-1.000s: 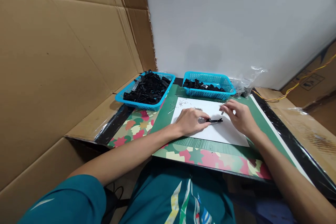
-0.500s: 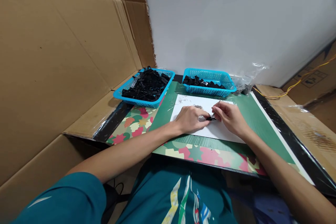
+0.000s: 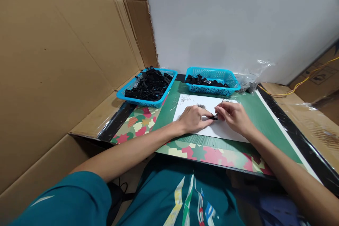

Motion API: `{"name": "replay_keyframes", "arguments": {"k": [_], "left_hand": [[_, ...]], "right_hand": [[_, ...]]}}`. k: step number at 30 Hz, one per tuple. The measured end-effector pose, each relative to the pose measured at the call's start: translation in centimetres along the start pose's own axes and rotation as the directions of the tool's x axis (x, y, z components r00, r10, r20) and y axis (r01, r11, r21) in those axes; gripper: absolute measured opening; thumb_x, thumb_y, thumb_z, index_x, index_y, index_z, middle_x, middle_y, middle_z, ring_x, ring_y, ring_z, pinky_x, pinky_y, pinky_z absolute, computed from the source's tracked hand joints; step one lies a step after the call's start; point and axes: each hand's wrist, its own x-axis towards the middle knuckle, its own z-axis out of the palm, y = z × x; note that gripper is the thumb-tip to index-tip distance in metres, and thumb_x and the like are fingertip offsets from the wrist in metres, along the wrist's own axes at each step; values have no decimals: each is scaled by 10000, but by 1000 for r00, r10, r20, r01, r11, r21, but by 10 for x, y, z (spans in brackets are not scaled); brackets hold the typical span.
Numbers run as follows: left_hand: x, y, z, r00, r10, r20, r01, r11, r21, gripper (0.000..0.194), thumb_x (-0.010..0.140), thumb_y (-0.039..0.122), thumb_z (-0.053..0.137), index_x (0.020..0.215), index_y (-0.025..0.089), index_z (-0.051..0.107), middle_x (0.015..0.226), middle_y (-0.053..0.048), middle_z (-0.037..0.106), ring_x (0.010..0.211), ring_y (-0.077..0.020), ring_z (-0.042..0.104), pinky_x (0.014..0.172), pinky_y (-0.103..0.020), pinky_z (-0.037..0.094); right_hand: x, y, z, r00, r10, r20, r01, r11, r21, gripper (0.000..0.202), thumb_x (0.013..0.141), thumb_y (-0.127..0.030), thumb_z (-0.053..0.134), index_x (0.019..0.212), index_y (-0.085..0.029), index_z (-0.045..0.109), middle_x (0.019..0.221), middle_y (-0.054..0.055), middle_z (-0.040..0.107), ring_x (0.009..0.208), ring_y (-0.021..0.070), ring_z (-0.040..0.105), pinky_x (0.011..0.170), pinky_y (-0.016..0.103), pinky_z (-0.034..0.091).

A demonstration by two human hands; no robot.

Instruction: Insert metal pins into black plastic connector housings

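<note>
On a white sheet [image 3: 185, 106], my left hand [image 3: 194, 119] is closed, thumb and fingers pinching a small black plastic part [image 3: 214, 117]. My right hand [image 3: 234, 116] grips a thin metal tool that looks like tweezers [image 3: 222, 101]; its upper end sticks out above the fingers. The tool's lower end meets the black part between my two hands, though the exact contact is too small to make out. Just beyond my left hand lies a small heap of tiny metal pieces [image 3: 201, 106]. More tiny pieces are scattered on the sheet's far left corner [image 3: 185, 99].
A blue basket [image 3: 159, 104] heaped with black parts stands at the back left. Another blue basket [image 3: 212, 90] holds fewer black parts at the back. Beside it sits a clear plastic bag [image 3: 250, 86] of small pieces. Cardboard [image 3: 79, 42] walls in the left side.
The view has shifted slightly. Both hands stay at the same spot on the sheet, with the tool a little more upright over the black part.
</note>
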Motion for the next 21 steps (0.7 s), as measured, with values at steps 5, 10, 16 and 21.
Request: {"name": "replay_keyframes", "arguments": {"k": [5, 10, 16, 21], "left_hand": [[0, -2, 0, 1000, 0, -8, 0, 999, -33, 177, 902, 316, 713, 973, 252, 862, 864, -15, 829, 712, -169, 714, 651, -271, 470], [0, -3, 0, 999, 14, -29, -16, 997, -80, 144, 891, 292, 736, 957, 254, 859, 932, -3, 839, 718, -160, 724, 689, -264, 505], [5, -4, -7, 977, -96, -190, 80, 992, -94, 204, 902, 349, 763, 1040, 217, 836, 1032, -43, 835, 706, -159, 701, 698, -278, 547], [36, -13, -45, 927, -98, -361, 134, 988, 76, 232, 932, 385, 733, 1074, 222, 817, 1030, -34, 833, 665, -149, 674, 716, -301, 549]], "right_hand": [[1, -1, -1, 999, -36, 7, 36, 999, -14, 381, 1027, -399, 554, 727, -192, 666, 636, 32, 677, 581, 152, 563, 613, 300, 417], [1, -1, 1, 999, -33, 21, 32, 999, 18, 402, 1029, -436, 565, 724, -197, 669, 640, 29, 666, 580, 157, 541, 602, 299, 410], [8, 11, -9, 967, 105, -233, -46, 968, 246, 494, 1024, -595, 558, 710, -215, 571, 582, -4, 567, 531, 144, 511, 553, 283, 401], [13, 41, -36, 955, 193, -223, -132, 956, 263, 527, 1041, -660, 430, 717, -245, 447, 531, -34, 500, 441, 132, 443, 501, 285, 361]]}}
